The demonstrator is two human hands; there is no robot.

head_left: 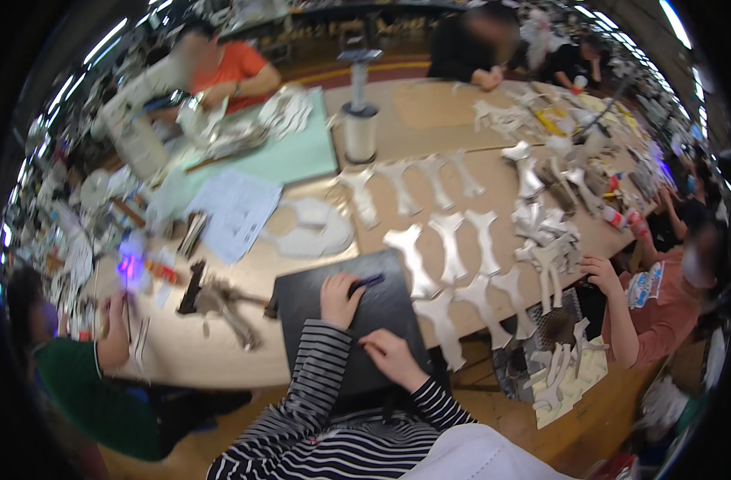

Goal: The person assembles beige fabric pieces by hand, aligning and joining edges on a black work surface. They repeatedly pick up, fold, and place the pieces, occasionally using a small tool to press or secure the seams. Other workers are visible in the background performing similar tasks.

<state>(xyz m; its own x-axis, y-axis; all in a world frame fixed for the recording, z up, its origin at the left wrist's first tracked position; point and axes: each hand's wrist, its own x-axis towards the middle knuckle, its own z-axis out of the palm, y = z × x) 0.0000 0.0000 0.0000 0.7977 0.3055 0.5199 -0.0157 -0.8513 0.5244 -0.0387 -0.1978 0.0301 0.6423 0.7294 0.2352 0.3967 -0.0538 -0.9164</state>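
A dark rectangular board (317, 308) lies on the brown table (221, 352) right in front of me. My left hand (339, 302), in a striped sleeve, rests on the board and grips a short dark pen-like tool (367, 282) pointing right. My right hand (393, 358) lies flat on the board's near right part, fingers together, holding nothing. Just right of the board, several pale bone-shaped cut pieces (449, 244) lie in rows on the tabletop.
A person in a green sleeve (101, 384) works at the left, one in a salmon shirt (649, 308) at the right, two more across the table. A tall white spool (360, 128), green mat (293, 156), papers (236, 210) and dark tools (221, 300) lie around.
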